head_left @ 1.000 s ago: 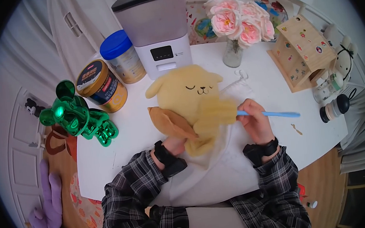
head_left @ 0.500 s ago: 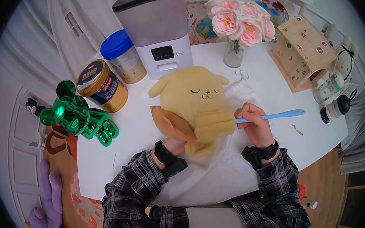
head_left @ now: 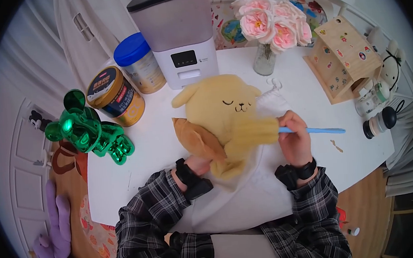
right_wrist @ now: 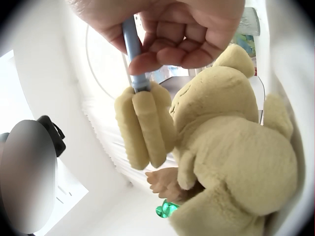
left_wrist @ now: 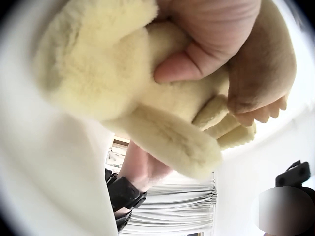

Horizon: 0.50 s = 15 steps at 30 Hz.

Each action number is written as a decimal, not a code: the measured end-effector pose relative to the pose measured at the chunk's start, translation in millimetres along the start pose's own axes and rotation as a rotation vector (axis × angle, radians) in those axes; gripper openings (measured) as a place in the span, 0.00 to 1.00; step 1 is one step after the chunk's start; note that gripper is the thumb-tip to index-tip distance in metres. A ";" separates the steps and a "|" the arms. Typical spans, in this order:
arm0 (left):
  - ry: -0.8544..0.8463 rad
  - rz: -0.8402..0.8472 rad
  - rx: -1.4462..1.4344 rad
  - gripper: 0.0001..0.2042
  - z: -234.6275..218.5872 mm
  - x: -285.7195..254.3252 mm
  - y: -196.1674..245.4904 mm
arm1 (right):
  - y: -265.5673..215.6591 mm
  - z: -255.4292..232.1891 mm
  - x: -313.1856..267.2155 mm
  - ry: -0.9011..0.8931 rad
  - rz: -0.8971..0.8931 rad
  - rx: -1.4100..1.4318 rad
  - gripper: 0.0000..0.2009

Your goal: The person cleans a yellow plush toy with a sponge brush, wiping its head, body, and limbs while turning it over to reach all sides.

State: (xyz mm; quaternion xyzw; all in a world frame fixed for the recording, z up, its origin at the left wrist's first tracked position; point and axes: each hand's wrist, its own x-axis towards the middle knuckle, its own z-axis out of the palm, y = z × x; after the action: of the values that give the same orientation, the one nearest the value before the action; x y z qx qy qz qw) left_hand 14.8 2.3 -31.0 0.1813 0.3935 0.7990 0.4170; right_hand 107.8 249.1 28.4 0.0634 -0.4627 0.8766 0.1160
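Spanning much of the head view, a white counter (head_left: 359, 158) is noted, with a rumpled white cloth (head_left: 251, 205) laid over its near part. At the far side, a dispenser (head_left: 184, 58) with a dark lid is placed upright. In front of it, a yellow plush toy (head_left: 214, 101) is positioned over the cloth, its stitched face turned upward and a brown fabric piece (head_left: 199, 141) set along its side. Toward the right, a sticker-marked wooden house (head_left: 346, 59) is seen; between it and the dispenser, pink roses (head_left: 276, 24) are held in a glass vase (head_left: 263, 61). Left of the dispenser, a blue-lidded can (head_left: 141, 68) and a gold can (head_left: 119, 99) are placed side by side, with a shiny green bear figurine (head_left: 90, 133) near them. A yellow-headed duster (right_wrist: 147, 130) is held across the toy's lower front; contact cannot be confirmed, the head being blurred. Its blue handle (head_left: 320, 130) is pinched by the right hand (head_left: 294, 139). The toy's body is gripped by the left hand (left_wrist: 211, 37), thumb pressed against the plush.
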 end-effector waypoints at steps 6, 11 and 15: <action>-0.023 -0.042 -0.032 0.27 -0.9 3.4 0.4 | -2.0 11.1 5.3 0.176 -0.053 0.013 0.09; 0.024 -0.153 -0.038 0.22 7.3 0.9 11.2 | 1.5 9.7 3.9 0.118 -0.016 0.105 0.10; 0.073 -0.180 -0.078 0.21 4.6 3.8 9.1 | 1.2 4.7 7.6 0.118 -0.035 0.195 0.09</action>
State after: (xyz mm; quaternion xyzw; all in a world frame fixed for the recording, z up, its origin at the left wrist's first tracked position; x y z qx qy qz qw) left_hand 10.6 4.4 -21.2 0.0997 0.3916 0.7792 0.4792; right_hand 100.3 245.6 31.8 0.0307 -0.3664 0.9175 0.1516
